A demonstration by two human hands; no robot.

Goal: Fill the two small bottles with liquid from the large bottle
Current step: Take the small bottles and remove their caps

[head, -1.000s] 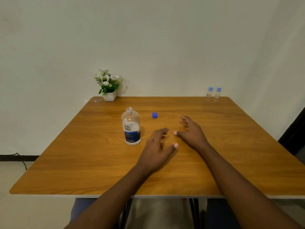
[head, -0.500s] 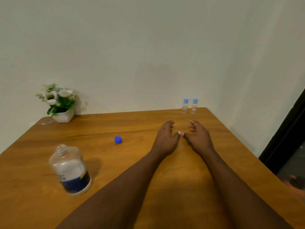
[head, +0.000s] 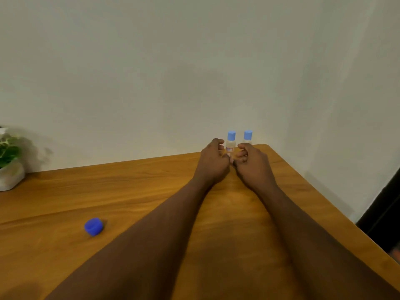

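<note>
Two small clear bottles with light blue caps stand upright at the table's far right corner, against the wall. The left small bottle (head: 230, 144) shows between my two hands. The right small bottle (head: 247, 136) is partly hidden behind my right hand (head: 252, 164). My left hand (head: 213, 162) has its fingers half curled just left of the left bottle. My right hand's fingers curl just to that bottle's right. Neither hand is closed around a bottle. The large bottle's dark blue cap (head: 93, 226) lies loose on the table at the left. The large bottle itself is out of view.
A potted plant with white flowers (head: 8, 163) stands at the far left by the wall. The wooden table (head: 129, 191) ends in an edge running along the right, with a dark opening (head: 385, 215) beyond it. The white wall is right behind the small bottles.
Both arms have stretched forward to the far right corner, and my hands now flank the left small bottle with fingers curling. The view swung right, so the large bottle left the frame.
</note>
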